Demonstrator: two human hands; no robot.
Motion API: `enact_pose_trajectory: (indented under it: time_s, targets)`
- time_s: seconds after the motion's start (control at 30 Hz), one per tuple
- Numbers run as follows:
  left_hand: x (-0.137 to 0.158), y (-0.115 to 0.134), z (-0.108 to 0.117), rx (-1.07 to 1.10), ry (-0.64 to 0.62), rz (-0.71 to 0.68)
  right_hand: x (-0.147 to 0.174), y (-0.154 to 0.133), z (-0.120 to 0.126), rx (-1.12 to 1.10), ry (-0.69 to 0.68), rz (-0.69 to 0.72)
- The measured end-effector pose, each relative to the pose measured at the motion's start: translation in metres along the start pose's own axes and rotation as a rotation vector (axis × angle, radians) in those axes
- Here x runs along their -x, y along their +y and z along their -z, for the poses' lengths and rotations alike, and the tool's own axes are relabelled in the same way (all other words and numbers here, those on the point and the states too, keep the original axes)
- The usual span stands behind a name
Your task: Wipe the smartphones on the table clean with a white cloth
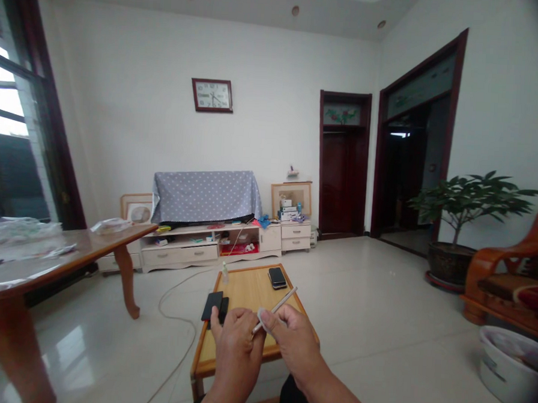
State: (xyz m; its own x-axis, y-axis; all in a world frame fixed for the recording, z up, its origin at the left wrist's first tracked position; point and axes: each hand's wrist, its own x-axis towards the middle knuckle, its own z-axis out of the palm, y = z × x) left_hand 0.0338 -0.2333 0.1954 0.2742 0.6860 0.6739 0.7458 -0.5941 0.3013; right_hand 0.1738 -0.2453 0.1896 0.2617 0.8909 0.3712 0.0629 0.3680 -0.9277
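Note:
Between my hands, above a small wooden table (246, 284), is a slim pale stick (286, 297), shaped like a pen or stylus. It slants up to the right. My right hand (298, 342) pinches it along its lower half, with something whitish at the thumb tip that I cannot make out. My left hand (237, 351) is closed around its lower end, the fingers partly hidden. Left of my hands, a dark flat case or device (212, 307) lies at the table's edge. A black phone (277, 278) rests toward the far right corner, and a small clear bottle (224, 272) stands at the far left.
A larger wooden table (100, 241) with plastic bags stands at left. A cable (179, 281) trails over the floor. Ahead is a low white cabinet (180, 255) bearing a cloth-covered object (206, 197). To the right are a potted plant (453, 259), a wooden armchair (482, 261) and a white bucket (506, 376).

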Motion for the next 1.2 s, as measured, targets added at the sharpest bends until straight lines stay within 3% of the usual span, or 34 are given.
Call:
enact_pose_trajectory:
  time_s: [0.17,0.4,0.57,0.67,0.83,1.03,1.2]
  targets:
    - [0.003,-0.003,-0.001,-0.010,0.058,0.000,-0.015,0.010,0.011,0.048,0.139,-0.030]
    - [0.004,-0.001,0.003,0.009,-0.006,0.001,0.002,0.005,-0.002,0.101,-0.016,0.018]
    - [0.006,-0.004,0.003,0.046,0.011,0.011,-0.023,0.020,0.021,0.076,0.177,-0.034]
    - [0.008,-0.006,-0.003,0.093,-0.007,0.055,-0.024,0.026,0.020,0.099,0.215,-0.007]
    - [0.007,-0.009,-0.011,0.294,-0.087,0.171,-0.011,0.020,0.007,0.145,0.095,0.103]
    - [0.002,-0.010,-0.012,0.594,-0.056,0.332,-0.024,0.024,0.020,0.248,0.314,0.081]
    - [-0.002,-0.013,-0.013,0.884,-0.077,0.389,-0.019,0.035,0.017,0.400,0.225,0.113]
